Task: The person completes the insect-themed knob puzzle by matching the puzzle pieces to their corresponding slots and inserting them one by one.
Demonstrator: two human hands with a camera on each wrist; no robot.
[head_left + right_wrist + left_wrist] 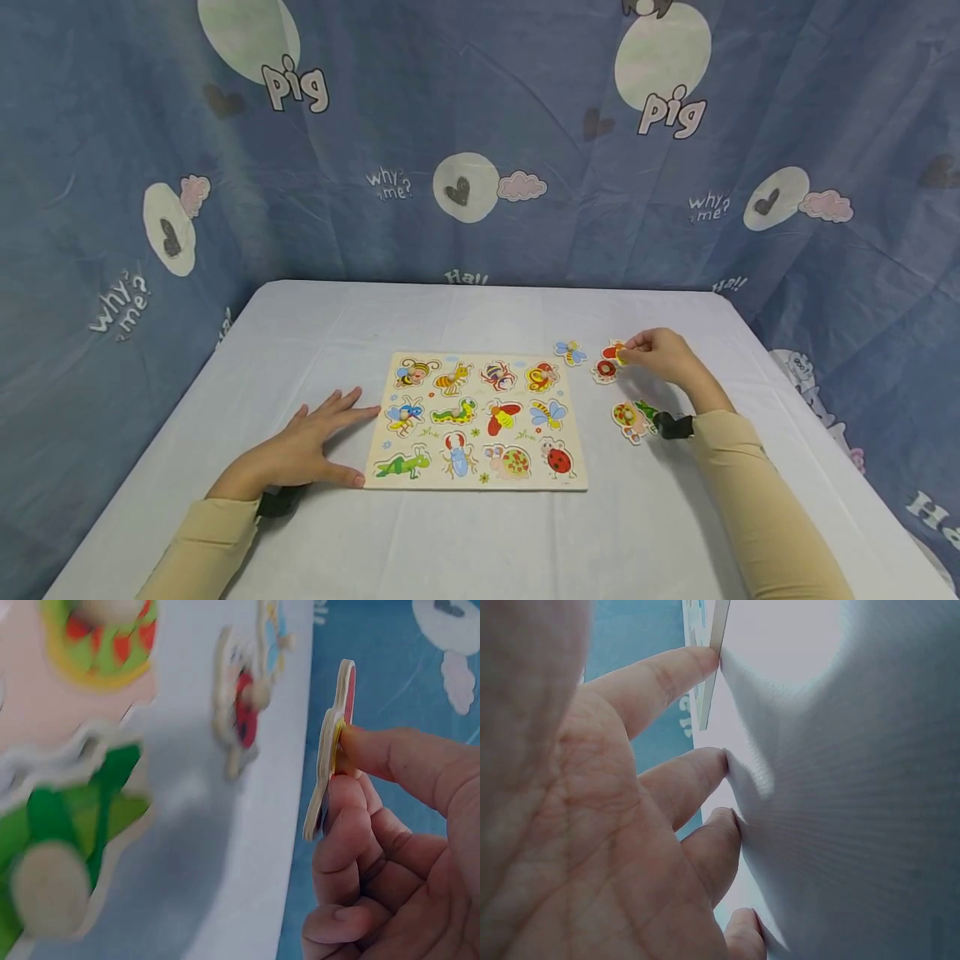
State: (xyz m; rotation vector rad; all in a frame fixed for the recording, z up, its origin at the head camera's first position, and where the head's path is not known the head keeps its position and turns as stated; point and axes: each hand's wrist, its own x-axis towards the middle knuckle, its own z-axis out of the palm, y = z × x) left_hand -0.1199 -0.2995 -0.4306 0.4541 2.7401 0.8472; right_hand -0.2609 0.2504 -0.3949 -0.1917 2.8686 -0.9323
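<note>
A wooden insect puzzle board (381, 450) lies flat on the table. At its left side rests my left hand (307, 446), fingers spread, the thumb at the lower left corner and the index finger at the left edge. My right hand (663, 357) pinches a red-and-yellow winged insect puzzle piece (335, 742) between thumb and fingers, raised off the table to the right of the board. Below that hand lies a ladybug piece (605, 372), and left of it a blue-winged striped insect piece (571, 353). Nearer the right wrist are a snail piece (627, 418) and a green grasshopper piece (112, 802), partly hidden.
A white cloth covers the table (480, 542). Behind and at both sides hangs a blue printed curtain (480, 100). Dark wrist cameras sit under both wrists, the right one (672, 426) close beside the grasshopper piece.
</note>
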